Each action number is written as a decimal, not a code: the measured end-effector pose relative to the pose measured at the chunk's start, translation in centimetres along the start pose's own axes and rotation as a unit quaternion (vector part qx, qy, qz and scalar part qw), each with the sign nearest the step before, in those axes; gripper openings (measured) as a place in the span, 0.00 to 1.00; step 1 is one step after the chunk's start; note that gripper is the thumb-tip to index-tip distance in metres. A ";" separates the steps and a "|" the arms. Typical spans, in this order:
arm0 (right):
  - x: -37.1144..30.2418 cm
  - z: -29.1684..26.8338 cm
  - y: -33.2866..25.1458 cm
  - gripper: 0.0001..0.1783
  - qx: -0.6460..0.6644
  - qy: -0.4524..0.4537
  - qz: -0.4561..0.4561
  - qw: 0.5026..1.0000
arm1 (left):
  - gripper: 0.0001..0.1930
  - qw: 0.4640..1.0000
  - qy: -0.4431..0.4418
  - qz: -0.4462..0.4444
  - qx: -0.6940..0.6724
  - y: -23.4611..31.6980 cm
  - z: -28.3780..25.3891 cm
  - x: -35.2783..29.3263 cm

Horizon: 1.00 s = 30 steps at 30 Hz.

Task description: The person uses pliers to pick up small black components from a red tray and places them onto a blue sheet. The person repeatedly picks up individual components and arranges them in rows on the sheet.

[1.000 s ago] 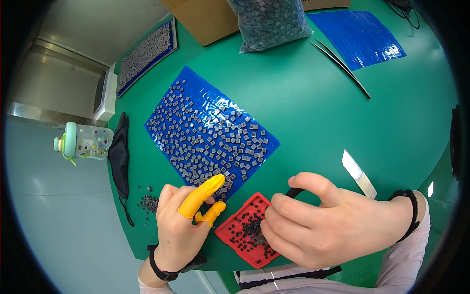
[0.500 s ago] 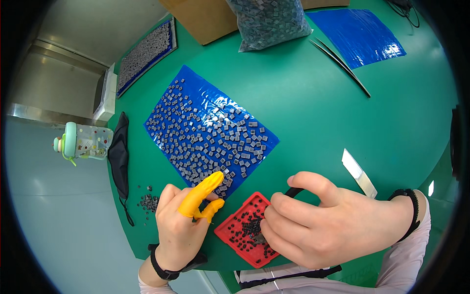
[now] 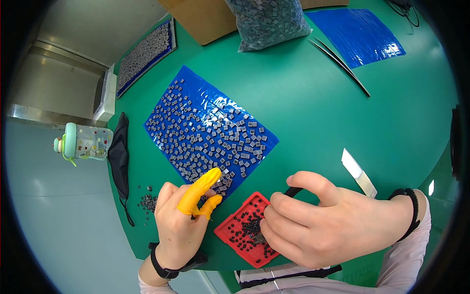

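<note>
My left hand [image 3: 178, 215] is over the near corner of a blue film sheet [image 3: 196, 83] strewn with small grey square pieces [image 3: 215, 142]. Yellow finger cots [image 3: 198, 193] cover its index finger and thumb, which are apart with the index fingertip among the pieces. My right hand [image 3: 313, 215] is closed round a slim black tool [image 3: 293, 191], mostly hidden by the fingers, so its kind does not show. That hand covers the right side of a red tray [image 3: 230, 228], which contains many tiny black parts [image 3: 250, 226].
Tweezers [image 3: 342, 68] and a second blue sheet [image 3: 362, 36] lie at the far right. A wide blade [image 3: 359, 172] rests beyond my right hand. Loose dark parts [image 3: 148, 202] and a black mask [image 3: 118, 154] are at left. A filled bag [image 3: 269, 24] stands at the back.
My left index fingertip has shifted slightly left and farther away over the grey pieces, with a slightly wider gap to the thumb. My right hand looks unmoved.
</note>
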State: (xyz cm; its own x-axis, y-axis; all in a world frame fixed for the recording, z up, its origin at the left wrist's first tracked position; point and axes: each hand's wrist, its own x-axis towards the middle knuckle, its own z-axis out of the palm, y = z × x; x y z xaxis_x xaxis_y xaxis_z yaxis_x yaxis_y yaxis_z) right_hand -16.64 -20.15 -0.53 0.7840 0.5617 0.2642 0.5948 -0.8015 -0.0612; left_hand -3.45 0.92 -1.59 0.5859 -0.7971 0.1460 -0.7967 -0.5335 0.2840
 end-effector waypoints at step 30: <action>0.1 0.0 0.0 0.08 0.003 -0.004 0.003 1.000 | 0.25 1.000 0.008 0.000 -0.026 0.1 0.2 0.3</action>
State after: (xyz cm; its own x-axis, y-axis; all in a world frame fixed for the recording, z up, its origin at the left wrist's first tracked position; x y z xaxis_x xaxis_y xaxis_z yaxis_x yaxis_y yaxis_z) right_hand -16.58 -20.14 -0.55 0.7884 0.5593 0.2562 0.5920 -0.8029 -0.0690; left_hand -3.37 0.55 -1.73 0.5892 -0.7917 0.1616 -0.7879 -0.5186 0.3321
